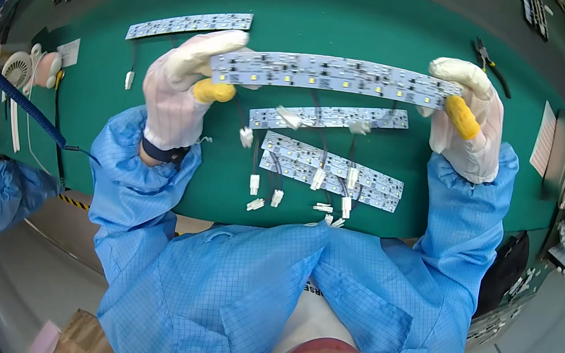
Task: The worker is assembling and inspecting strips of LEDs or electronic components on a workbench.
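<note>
Both hands gloved, yellow covers on the thumbs. Left hand (184, 72) grasping one end of a pale LED strip (335, 74); right hand (465, 117) pinching the other end. Strip spans the gap between them, lit-side components facing up, apparently raised off the mat; the thin dark leads below it overlap, so I can't tell which are its own.

Step, as I judge it: handling or looking over this one strip. Next move probably calls for keeping both ends level and the leads free of snags, whether it is turned or set down.

Just bodyward of the held strip, between the hands: a second strip (380, 120), lying at a slant. Closer to the body, two more, overlapping: an upper strip (301, 151) and a lower strip (382, 200). White connectors (254, 185) scattered around these, some blurred.

Just beyond the left fingers, another strip (190, 25); contact with the glove unclear. Its lead drops to a white plug (129, 80), left of that hand.

Farther out: pliers (489, 63) beyond the right hand, on the green mat (322, 20); small fan (18, 70) well left of the left hand.
</note>
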Tool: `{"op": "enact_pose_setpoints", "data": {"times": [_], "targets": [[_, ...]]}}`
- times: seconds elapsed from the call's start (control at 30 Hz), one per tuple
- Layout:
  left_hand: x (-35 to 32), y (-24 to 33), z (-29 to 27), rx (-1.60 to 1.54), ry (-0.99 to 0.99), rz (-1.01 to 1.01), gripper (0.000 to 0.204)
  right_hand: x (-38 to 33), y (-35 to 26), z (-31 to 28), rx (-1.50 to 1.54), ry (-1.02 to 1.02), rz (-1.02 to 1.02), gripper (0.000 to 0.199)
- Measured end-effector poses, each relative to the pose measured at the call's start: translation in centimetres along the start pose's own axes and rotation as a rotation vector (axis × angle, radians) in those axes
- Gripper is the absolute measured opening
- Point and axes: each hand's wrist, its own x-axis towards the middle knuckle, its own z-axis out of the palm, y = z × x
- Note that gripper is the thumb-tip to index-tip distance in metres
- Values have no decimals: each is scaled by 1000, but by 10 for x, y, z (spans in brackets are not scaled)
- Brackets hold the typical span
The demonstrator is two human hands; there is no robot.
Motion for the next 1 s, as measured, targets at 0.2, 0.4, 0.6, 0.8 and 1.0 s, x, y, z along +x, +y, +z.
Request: {"op": "enact_pose_setpoints", "data": {"times": [0.2, 0.4, 0.6, 0.8, 1.0], "targets": [[-4, -4, 2, -120, 97, -47, 56, -1, -12, 1, -6, -18, 32, 76], [3, -5, 4, -75, 118, -159, 56, 1, -15, -7, -116, -197, 9, 61], [9, 8, 5, 183, -14, -239, 55, 1, -14, -11, 49, -248, 44, 60], [-1, -4, 0, -57, 93, -196, 59, 3, -13, -7, -45, -190, 41, 64], [-3, 2, 4, -169, 95, -79, 59, 3, 0, -13, 109, -136, 6, 67]]}}
